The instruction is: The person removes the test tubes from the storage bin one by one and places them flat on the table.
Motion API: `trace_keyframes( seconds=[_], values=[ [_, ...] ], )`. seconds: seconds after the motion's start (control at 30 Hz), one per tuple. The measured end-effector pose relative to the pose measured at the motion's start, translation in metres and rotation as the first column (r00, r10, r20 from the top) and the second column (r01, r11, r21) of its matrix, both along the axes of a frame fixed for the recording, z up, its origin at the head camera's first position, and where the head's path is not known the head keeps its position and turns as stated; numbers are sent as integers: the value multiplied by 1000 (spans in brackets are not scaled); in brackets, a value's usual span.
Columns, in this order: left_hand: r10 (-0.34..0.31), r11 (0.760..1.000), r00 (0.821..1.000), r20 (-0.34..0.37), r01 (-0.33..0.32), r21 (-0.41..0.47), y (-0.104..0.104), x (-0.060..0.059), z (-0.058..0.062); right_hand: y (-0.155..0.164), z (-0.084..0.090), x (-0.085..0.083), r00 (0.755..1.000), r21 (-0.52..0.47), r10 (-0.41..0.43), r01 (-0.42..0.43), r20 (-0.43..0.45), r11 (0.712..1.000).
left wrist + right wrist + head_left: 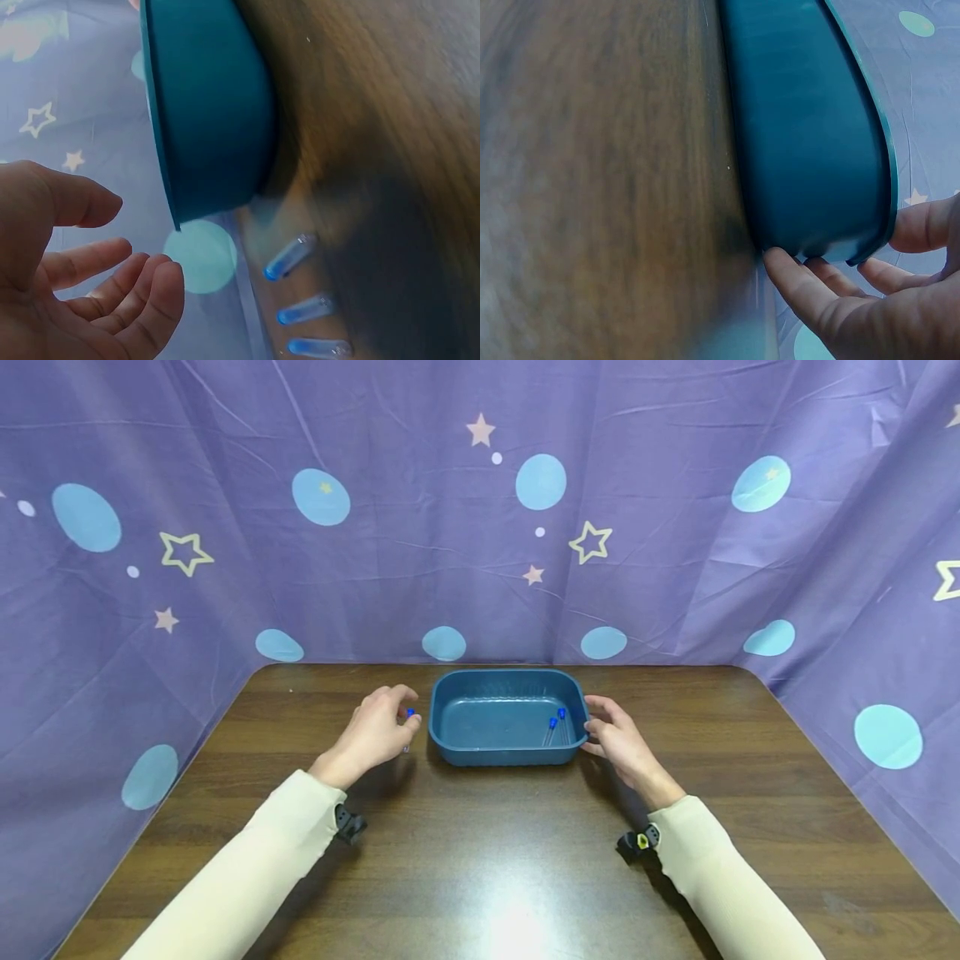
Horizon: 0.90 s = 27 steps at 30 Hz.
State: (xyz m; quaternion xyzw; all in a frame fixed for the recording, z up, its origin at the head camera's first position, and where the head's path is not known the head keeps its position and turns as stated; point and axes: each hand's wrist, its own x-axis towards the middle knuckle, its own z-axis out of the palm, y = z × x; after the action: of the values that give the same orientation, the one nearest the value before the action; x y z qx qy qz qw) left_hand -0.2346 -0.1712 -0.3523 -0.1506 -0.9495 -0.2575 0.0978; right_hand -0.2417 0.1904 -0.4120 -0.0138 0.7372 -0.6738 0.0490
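A dark blue tray (450, 750) stands in the middle of the wooden table, and two clear tubes with blue caps (556, 724) lie in its right end. My left hand (378, 731) hovers just left of the tray with loosely curled fingers and holds nothing. In the left wrist view this hand (90, 285) is off the table, and three blue-capped tubes (304, 309) lie on the wood beside the tray (206, 112). My right hand (615, 735) lies against the tray's right end. Its fingertips (795, 281) touch the outer wall of the tray (810, 135) below the rim.
A purple curtain with stars and blue dots (480, 510) closes in the table on three sides. The wooden tabletop (495, 860) stretches bare toward me. Small black cameras sit on both wrists.
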Motion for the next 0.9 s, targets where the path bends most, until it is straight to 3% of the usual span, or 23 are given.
trace_keyframes(
  seconds=[0.3, 0.6, 0.9],
  values=[
    [-48, 999, 999, -6, 48, -12, 19, 4, 7, 0, 1, 1, 1000, 4, 2, -2, 0, 1000],
    [-99, 994, 994, 41, 101, -33, 39, 3, 15, 2, 1, 2, 1000, 14, 3, -3, -2, 1000],
    [-134, 990, 989, 59, 136, -33, 55, 2, 14, 1, 2, 2, 1000, 6, 4, -4, 4, 1000]
  ],
)
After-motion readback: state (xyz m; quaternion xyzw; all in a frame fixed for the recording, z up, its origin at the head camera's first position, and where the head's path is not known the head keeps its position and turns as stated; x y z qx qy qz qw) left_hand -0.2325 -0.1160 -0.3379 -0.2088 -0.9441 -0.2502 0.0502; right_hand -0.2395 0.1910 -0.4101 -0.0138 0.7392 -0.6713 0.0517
